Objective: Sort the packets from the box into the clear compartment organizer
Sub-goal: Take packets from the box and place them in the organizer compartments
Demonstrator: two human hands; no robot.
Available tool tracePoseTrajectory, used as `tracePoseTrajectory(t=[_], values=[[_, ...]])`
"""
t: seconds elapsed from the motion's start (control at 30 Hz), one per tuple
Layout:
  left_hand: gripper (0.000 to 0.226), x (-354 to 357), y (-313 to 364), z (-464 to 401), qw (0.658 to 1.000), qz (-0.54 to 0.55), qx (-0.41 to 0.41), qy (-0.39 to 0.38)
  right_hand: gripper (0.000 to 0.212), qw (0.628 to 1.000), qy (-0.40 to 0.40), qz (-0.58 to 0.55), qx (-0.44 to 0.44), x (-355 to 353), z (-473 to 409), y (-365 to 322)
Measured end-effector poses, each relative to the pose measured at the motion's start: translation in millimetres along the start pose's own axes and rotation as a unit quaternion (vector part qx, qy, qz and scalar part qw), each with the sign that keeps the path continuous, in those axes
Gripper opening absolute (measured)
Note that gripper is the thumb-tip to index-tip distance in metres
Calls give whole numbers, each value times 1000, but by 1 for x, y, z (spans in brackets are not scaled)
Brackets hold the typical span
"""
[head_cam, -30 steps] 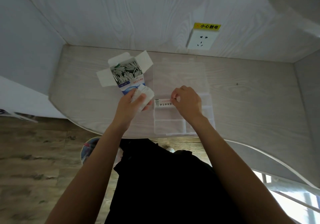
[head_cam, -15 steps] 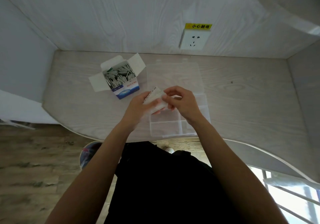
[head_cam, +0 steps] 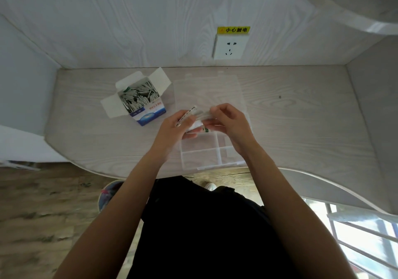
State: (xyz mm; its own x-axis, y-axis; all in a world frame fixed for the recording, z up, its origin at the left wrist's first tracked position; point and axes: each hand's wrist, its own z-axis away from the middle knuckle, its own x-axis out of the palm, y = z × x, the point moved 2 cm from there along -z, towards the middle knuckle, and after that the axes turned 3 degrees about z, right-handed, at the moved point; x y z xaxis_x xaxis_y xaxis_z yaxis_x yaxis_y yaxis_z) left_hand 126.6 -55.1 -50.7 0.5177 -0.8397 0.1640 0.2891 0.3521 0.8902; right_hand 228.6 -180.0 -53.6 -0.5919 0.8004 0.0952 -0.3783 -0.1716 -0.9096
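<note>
An open white and blue box point(head_cam: 142, 104) full of small white packets stands on the desk to the left. The clear compartment organizer point(head_cam: 206, 156) lies open in front of me, its lid point(head_cam: 206, 93) folded back toward the wall. My left hand point(head_cam: 174, 128) grips a small stack of packets point(head_cam: 189, 117) above the organizer's far compartments. My right hand point(head_cam: 228, 121) pinches the top packets of that stack from the right. Both hands hover together just above the organizer.
The pale wood desk point(head_cam: 301, 117) has a curved front edge and walls on three sides. A white wall socket point(head_cam: 230, 46) with a yellow warning label sits above the organizer. A colourful bin point(head_cam: 109, 194) stands on the floor below the desk edge.
My left hand brought the packet stack from beside the box to over the organizer. My right hand rose from the organizer and now pinches the stack too.
</note>
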Motion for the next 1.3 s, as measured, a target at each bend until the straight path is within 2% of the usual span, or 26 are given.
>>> tracePoseTrajectory(t=[0.1,0.23,0.33,0.4,0.47,0.57,0.77,0.87,1.03,1.13,1.3], values=[[21,4,-3,-1,1000,-21,6,-11,9,1000,1,21,20,-5,0,-3],[19,5,-7,-4,1000,-23,11,-5,7,998,3,67,9,-29,2,-5],[19,6,-9,-8,999,-28,12,12,4,989,58,136,-25,-55,4,-6],[21,7,-10,-10,999,-37,13,25,12,975,114,186,-44,-72,0,-5],[21,8,-10,-10,999,-39,13,29,14,956,128,259,-57,-83,-8,-2],[21,9,-12,-10,999,-36,12,37,7,931,79,347,-82,-86,-18,2],[15,7,-12,-6,997,-31,16,63,18,874,22,450,-180,-81,-31,9],[12,3,-14,-4,993,-78,30,85,22,844,3,502,-192,-80,-34,11],[14,-6,-21,-4,989,-109,19,101,8,819,-39,544,-175,-74,-34,13],[16,-5,-22,-1,989,-112,16,96,9,761,-50,626,-164,-69,-37,9],[14,-5,-21,1,984,-152,14,96,15,592,-93,778,-191,-58,-46,3]])
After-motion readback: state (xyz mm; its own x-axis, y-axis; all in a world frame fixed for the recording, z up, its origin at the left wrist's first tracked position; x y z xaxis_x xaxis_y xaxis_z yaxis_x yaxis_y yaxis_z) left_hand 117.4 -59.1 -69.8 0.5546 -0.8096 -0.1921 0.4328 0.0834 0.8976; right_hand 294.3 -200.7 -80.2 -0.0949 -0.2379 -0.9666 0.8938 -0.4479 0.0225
